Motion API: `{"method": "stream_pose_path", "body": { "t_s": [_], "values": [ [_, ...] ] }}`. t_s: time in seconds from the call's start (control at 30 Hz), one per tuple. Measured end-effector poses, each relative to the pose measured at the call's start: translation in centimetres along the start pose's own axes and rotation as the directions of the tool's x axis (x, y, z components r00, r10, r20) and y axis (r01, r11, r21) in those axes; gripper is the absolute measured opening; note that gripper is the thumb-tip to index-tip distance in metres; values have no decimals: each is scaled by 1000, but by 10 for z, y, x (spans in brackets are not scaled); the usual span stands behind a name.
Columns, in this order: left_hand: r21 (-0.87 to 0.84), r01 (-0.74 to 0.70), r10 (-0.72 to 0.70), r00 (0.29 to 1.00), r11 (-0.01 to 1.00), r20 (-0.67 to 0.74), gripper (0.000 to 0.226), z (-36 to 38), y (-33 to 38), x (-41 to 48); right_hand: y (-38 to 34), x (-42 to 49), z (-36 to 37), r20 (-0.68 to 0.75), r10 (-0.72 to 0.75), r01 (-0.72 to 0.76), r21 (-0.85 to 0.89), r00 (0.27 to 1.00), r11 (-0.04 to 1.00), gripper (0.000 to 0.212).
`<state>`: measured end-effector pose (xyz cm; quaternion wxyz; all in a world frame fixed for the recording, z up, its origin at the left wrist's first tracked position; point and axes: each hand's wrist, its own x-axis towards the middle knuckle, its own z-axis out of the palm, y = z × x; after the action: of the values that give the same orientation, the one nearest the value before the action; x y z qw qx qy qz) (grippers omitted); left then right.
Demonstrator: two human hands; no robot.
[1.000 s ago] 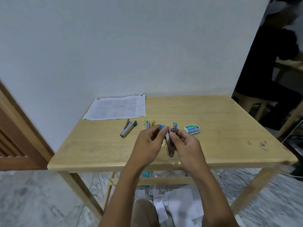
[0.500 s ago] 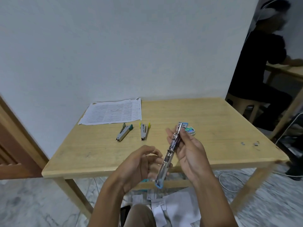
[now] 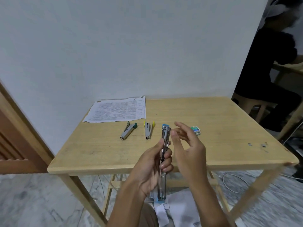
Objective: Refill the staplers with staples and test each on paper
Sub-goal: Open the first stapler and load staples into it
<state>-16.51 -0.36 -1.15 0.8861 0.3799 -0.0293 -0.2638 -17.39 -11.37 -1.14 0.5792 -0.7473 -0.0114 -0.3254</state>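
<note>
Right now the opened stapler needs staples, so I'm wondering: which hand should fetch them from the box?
The right hand: it is free, fingers relaxed, close to the staple box. The left hand grips the opened blue stapler.

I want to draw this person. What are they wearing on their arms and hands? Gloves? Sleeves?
No gloves: the left hand and the right hand are both bare. No sleeves show on the forearms either, and I can see no watch, bracelet or ring.
</note>
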Motion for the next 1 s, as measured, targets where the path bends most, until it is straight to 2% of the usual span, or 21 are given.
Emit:
{"method": "stream_pose_path", "body": {
  "t_s": [0.1,0.17,0.23,0.37,0.5,0.63,0.73,0.83,0.93,1.0],
  "values": [
    [51,-38,39,999,998,-32,25,1,1,1,3,-1,0,55,-148,156,-174,987,972,21],
    [88,-57,61,997,995,-48,28,2,2,1,6,0,0,53,-193,200,-217,980,955,20],
    [104,-75,83,994,992,-73,35,3,2,0,7,1,0,56,-193,201,-216,980,955,17],
    [103,-96,110,985,990,-136,36,4,3,1,8,-1,2,103,-184,202,-199,977,959,11],
    [97,-108,126,970,989,-206,36,4,3,3,11,-6,3,87,-263,273,-141,961,951,8],
    [27,-91,95,960,995,-265,32,-4,6,6,15,-16,4,93,-373,380,-82,923,921,6],
    [-95,-95,68,966,991,-251,27,-7,7,9,17,-24,6,101,-411,420,-85,906,904,9],
    [-39,-66,54,967,997,-249,31,-7,6,8,12,-27,6,119,-324,335,-86,938,938,11],
    [86,-60,77,974,994,-212,46,-4,4,4,5,-22,8,167,-138,156,-101,976,983,33],
    [160,-64,96,974,985,-204,47,-3,3,3,4,-17,9,213,-45,69,-106,976,992,48]
  ]
}}
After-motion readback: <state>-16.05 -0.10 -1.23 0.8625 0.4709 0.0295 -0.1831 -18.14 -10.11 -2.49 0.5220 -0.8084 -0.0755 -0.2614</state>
